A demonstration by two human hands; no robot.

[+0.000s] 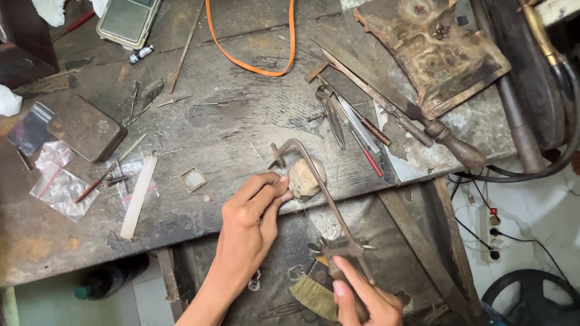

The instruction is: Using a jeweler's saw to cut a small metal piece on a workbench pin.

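A small saw with a bent metal frame (317, 188) is held at its handle by the right hand (366, 310), low in the view; the grip is closed around the handle, with the thumb laid along it. The frame runs up and to the left from that hand, and its far end reaches over the front edge of the worn wooden surface (231, 130). A small pale rounded block (303, 178) is seen at that edge, inside the frame's bend. The left hand (250, 222) is pressed against the block from the left, its fingertips (279, 185) pinched together at the block's side; whatever small piece may be held between them cannot be made out.

Just below the hands a brush with yellowish bristles (312, 297) is lying on a dark cloth tray under the surface. On the surface, right of the block, a pair of scissors (331, 114) and several files (371, 128) are laid side by side. A small square metal frame (193, 179) is lying left of the left hand, with a white flat stick (138, 197) farther left. An orange cord (253, 65) is looped across the far part, and a small scale (130, 12) is set at the far edge.
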